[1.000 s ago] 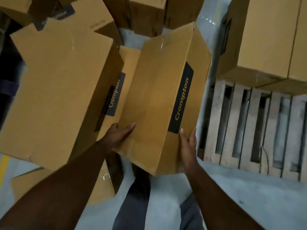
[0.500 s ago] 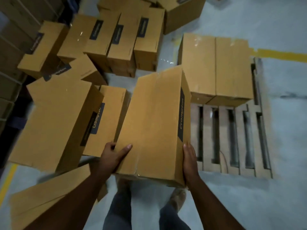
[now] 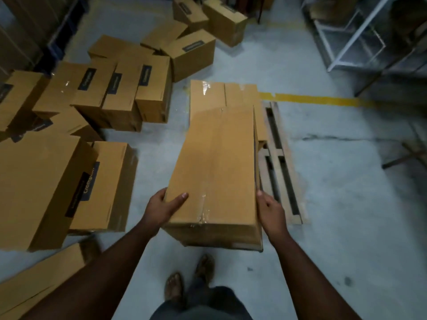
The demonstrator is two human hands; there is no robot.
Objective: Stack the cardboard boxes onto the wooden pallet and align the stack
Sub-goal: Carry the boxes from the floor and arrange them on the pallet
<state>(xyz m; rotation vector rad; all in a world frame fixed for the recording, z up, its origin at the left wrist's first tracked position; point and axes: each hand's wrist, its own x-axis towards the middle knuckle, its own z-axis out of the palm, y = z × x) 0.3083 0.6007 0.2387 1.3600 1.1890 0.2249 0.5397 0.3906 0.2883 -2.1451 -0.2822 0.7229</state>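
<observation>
I hold a long cardboard box (image 3: 217,167) in the air in front of me, lengthwise, above the near left part of the wooden pallet (image 3: 280,162). My left hand (image 3: 163,207) grips its near left corner, thumb laid on the top face. My right hand (image 3: 270,211) presses flat against its right side near the front end. Two boxes (image 3: 221,94) lie side by side on the pallet's far end, partly hidden behind the held box. The pallet's right slats show bare.
Several more boxes (image 3: 108,88) lie scattered on the grey floor to the left and far back, two big ones (image 3: 41,181) close at my left. A yellow floor line (image 3: 316,99) runs right of the pallet. Metal racks (image 3: 360,33) stand at the far right. My feet (image 3: 189,278) are below.
The box has swung from the pile on the left over to the pallet, and has levelled out. My view has risen and turned right; both hands keep their hold.
</observation>
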